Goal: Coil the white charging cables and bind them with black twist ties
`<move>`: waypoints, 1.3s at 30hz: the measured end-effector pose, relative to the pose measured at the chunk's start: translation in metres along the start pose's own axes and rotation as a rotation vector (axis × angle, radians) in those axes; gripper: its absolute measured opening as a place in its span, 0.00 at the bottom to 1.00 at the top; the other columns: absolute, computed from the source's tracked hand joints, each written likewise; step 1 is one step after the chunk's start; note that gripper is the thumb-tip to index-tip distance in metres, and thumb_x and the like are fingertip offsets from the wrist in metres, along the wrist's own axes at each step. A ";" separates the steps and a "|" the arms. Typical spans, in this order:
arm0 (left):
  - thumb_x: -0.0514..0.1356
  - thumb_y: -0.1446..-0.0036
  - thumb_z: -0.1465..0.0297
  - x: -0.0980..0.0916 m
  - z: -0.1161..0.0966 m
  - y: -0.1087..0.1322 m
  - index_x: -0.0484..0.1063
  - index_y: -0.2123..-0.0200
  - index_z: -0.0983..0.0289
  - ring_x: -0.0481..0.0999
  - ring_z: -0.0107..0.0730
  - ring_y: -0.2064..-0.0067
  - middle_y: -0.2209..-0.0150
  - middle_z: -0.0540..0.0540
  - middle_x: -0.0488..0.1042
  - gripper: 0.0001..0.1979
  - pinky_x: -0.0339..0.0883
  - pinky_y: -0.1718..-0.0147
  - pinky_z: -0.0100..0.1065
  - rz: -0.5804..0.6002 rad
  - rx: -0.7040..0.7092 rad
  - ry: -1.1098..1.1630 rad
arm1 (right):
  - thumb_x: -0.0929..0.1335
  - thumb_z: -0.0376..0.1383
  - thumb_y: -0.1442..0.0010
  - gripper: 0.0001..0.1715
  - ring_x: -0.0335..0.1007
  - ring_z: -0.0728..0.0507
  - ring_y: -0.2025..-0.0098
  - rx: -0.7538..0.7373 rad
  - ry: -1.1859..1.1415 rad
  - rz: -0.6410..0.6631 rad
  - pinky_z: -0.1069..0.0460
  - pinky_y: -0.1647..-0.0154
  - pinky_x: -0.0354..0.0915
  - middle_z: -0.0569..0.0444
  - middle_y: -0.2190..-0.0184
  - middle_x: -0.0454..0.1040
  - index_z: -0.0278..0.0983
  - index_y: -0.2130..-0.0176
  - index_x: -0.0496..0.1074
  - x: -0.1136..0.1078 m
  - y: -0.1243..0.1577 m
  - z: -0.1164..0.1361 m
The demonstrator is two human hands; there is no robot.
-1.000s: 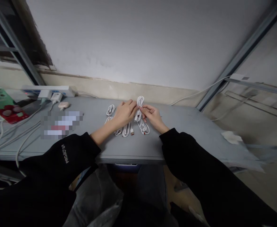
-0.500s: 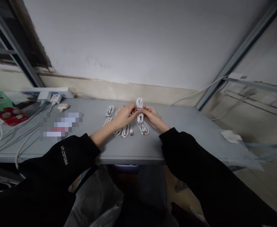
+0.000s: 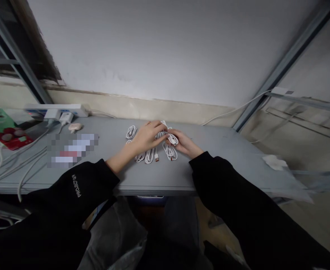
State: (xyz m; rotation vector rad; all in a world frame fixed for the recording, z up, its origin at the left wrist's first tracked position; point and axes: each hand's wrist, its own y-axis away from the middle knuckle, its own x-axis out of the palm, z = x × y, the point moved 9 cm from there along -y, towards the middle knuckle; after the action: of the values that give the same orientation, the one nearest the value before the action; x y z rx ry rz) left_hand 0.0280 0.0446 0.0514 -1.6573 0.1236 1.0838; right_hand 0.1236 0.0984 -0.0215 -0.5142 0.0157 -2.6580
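Observation:
Both my hands meet over a cluster of coiled white cables on the grey table. My left hand and my right hand pinch the same coiled white cable between their fingertips, and it is tipped over to the right. Below the hands lie several more coiled white cables, some with orange-tipped plugs. Another coil rests to the left of my left hand.
A white power strip with plugged chargers sits at the back left, its loose white wires trailing over the table's left end. A green and red packet, a small pinkish object and a crumpled white scrap also lie there.
The coil held upright between my fingertips has been tilted down and to the right. Both hands stayed over the cable cluster.

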 end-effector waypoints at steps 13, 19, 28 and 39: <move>0.55 0.31 0.65 -0.001 -0.004 0.001 0.76 0.55 0.62 0.76 0.36 0.55 0.55 0.59 0.76 0.11 0.71 0.56 0.40 -0.014 0.070 0.114 | 0.64 0.31 0.33 0.10 0.52 0.55 0.82 0.217 -0.147 0.079 0.60 0.84 0.54 0.61 0.78 0.63 0.36 0.68 0.67 0.005 0.004 -0.010; 0.56 0.32 0.66 -0.001 -0.004 0.001 0.77 0.52 0.59 0.76 0.35 0.54 0.54 0.57 0.76 0.11 0.71 0.54 0.39 0.028 0.031 0.143 | 0.67 0.30 0.35 0.08 0.49 0.57 0.83 0.216 -0.152 0.082 0.61 0.86 0.52 0.63 0.78 0.61 0.36 0.68 0.68 0.004 0.004 -0.007; 0.54 0.30 0.65 -0.006 -0.008 0.003 0.78 0.55 0.61 0.76 0.35 0.57 0.57 0.58 0.78 0.13 0.70 0.58 0.37 -0.067 0.109 0.125 | 0.64 0.30 0.32 0.11 0.49 0.57 0.84 0.273 -0.171 0.116 0.63 0.87 0.51 0.63 0.79 0.60 0.36 0.69 0.66 0.007 0.007 -0.009; 0.57 0.33 0.62 -0.007 -0.005 0.001 0.74 0.62 0.62 0.76 0.37 0.56 0.61 0.56 0.79 0.10 0.66 0.56 0.39 -0.059 0.010 0.025 | 0.64 0.31 0.31 0.09 0.49 0.57 0.84 0.272 -0.193 0.145 0.63 0.86 0.52 0.62 0.78 0.63 0.35 0.66 0.67 0.012 0.008 -0.011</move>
State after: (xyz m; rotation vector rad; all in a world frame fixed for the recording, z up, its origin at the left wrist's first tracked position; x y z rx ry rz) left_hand 0.0262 0.0373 0.0559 -1.6561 0.0955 1.0171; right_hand 0.1133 0.0855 -0.0280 -0.6483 -0.3474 -2.4088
